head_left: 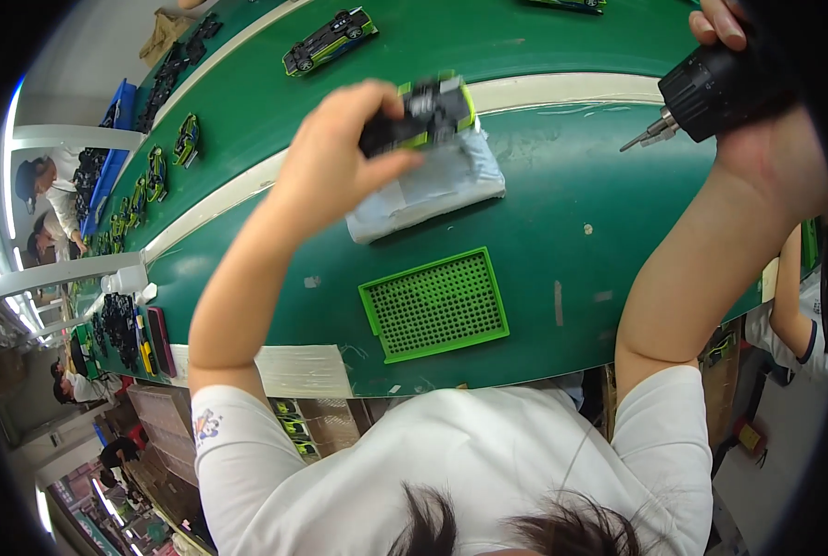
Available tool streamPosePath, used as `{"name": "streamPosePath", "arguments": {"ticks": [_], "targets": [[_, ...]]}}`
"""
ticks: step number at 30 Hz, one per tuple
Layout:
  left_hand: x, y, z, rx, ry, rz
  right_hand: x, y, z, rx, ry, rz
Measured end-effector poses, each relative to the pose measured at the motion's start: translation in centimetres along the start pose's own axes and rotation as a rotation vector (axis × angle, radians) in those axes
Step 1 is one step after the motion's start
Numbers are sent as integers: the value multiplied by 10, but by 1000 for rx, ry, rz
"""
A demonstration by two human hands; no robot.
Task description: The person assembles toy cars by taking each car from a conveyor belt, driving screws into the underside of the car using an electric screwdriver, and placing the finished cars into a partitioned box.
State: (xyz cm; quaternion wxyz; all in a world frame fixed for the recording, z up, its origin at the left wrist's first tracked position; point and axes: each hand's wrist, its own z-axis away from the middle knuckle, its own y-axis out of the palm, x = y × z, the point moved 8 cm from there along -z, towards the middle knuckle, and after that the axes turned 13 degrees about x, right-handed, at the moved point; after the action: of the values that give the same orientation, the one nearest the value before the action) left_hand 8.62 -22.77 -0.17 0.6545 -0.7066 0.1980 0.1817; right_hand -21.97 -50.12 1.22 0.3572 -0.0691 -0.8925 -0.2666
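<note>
Grips black-and-green toy car (433, 113) by its left end between thumb (391, 168) and partly curled fingers (373, 93) of left hand (332, 153), over white padded block (433, 201). Holds its long axis rightward and slightly away; cannot tell front from rear. Clasps black power screwdriver (709, 90) in right hand (762, 144).

Site: factory assembly workshop. Evidence: long green desk (562, 222), toy cars (157, 173) in a row, power driver (697, 90), black parts (162, 91), co-workers (59, 185) at left.
</note>
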Motion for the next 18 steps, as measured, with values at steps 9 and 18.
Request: {"name": "streamPosePath", "arguments": {"ticks": [9,18], "targets": [[-5,33,49,-40,-4,8,-2,-13,-10,231,5,53],[-1,33,60,-131,163,-55,-46,140,-4,453,126,150]]}}
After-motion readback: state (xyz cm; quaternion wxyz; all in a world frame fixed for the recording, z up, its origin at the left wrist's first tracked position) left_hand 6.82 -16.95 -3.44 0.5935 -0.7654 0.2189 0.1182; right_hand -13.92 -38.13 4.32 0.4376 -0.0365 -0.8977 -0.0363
